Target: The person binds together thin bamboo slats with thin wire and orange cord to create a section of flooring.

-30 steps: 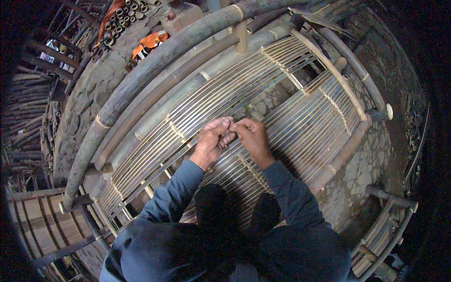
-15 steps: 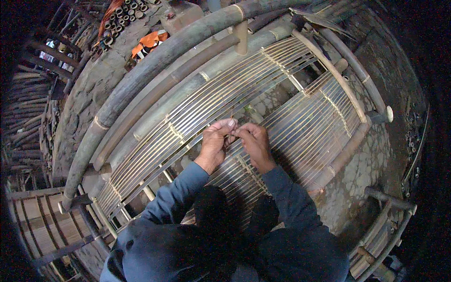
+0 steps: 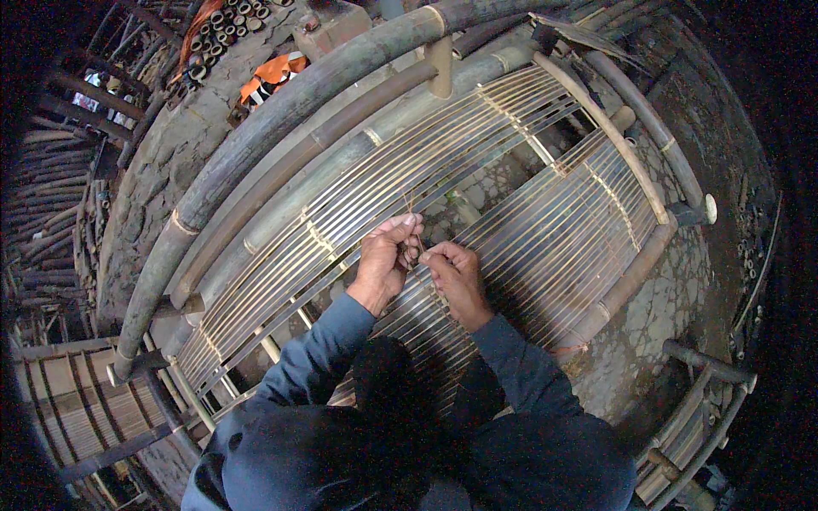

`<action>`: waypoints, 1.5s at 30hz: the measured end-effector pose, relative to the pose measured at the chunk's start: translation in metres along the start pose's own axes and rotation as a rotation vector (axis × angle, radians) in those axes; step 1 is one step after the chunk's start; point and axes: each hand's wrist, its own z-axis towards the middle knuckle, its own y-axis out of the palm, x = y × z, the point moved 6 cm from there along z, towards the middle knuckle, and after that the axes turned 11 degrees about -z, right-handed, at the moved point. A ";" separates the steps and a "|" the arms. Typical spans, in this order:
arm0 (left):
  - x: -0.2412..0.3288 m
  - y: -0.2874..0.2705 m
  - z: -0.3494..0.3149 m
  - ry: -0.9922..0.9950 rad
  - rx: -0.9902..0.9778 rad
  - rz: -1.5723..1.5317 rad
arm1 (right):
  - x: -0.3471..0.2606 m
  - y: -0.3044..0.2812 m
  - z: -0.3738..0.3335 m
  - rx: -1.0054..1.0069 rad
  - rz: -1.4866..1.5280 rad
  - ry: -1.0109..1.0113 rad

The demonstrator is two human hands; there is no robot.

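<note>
My left hand (image 3: 385, 258) is closed in a pinch, thumb on top, over the gap in the bamboo slat seat (image 3: 358, 200). A thin reddish-brown strand (image 3: 410, 204) sticks out above its fingertips, split into fine ends. Just to the right, and a little lower, my right hand (image 3: 458, 279) pinches the same kind of strand between thumb and fingertips. A short length of it runs between the two hands. Whether it is cord or a plant strip I cannot tell. Pale bindings (image 3: 317, 234) cross the slats left of my hands.
Thick bamboo poles (image 3: 281, 111) form the bench's rail on the far side. A curved bamboo end piece (image 3: 609, 136) bounds the right. An orange cloth (image 3: 271, 77) lies beyond the rail, near cut bamboo tubes (image 3: 226, 30). Stacked poles (image 3: 51, 196) lie at far left.
My right hand has drawn slightly down, apart from the left, so the strand shows between them. More of the strand's ends stands above my left fingertips.
</note>
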 end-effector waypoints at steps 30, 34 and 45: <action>-0.013 -0.002 -0.012 -0.202 -0.096 0.031 | -0.012 -0.015 0.020 -0.311 0.296 -0.060; -0.012 -0.002 -0.012 -0.207 -0.100 0.047 | -0.007 -0.016 0.022 -0.254 0.305 -0.090; -0.012 0.006 -0.015 -0.244 -0.150 0.056 | 0.000 -0.019 0.023 -0.101 0.409 -0.049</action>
